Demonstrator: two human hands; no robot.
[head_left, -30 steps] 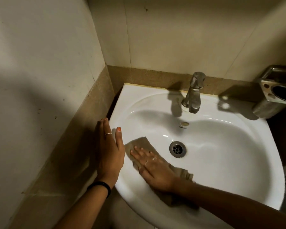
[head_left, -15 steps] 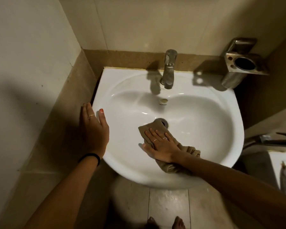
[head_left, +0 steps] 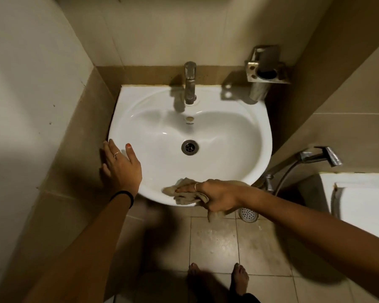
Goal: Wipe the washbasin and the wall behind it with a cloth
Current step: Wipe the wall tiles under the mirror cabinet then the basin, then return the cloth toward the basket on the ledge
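The left hand point(head_left: 120, 169) rests spread flat on the left rim of the white oval ceramic washbasin point(head_left: 228, 136). At the basin's near rim, the right hand point(head_left: 217, 195) grips a crumpled beige cloth point(head_left: 184, 194), fingers extended over it, one end dangling below.

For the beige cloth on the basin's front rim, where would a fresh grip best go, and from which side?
Probably the bunched folds of the beige cloth draped over the white washbasin's front rim, taken from the front, above. The right hand already covers that part; the flat corner lying inside the rim offers little to pinch.
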